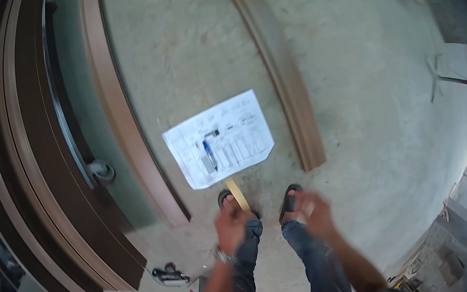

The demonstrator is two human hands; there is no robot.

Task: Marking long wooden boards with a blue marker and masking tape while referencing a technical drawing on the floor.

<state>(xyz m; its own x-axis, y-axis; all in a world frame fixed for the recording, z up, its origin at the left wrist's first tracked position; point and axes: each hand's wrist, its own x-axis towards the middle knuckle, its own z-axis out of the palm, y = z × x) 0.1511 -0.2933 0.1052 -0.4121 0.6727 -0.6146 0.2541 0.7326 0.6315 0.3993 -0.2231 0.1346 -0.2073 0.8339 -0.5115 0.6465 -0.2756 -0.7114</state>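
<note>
Left hand (231, 226) closed on yellow strip (237, 194), long axis pointing away toward paper (244, 119); right hand (315, 214) farther, blurred, can't tell grip.

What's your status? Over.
Left grip at narrow yellow strip, hold unclear. Right grip blurred, hold unclear. White paper sheet on grey floor, slim blue pen atop. Long brown profiles flank it.

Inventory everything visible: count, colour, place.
Floor: 1, grey, throughout
Sheet: 1, white, centre
Pen: 1, blue, on sheet
Long profiles: 2, brown, flanking sheet
Stacked profiles: several, brown, far left
Strip: 1, yellow, near sheet
Round item: 1, whitish, left
Unclear object: 1, black, lower left
Clutter: uncounted, mixed, edges
Sandals: 2, dark, lower centre
Jeans: 1, blue, bottom
Watch: 1, silvery, left wrist
Left hand: 1, bare, at strip
Right hand: 1, bare, lower centre
</note>
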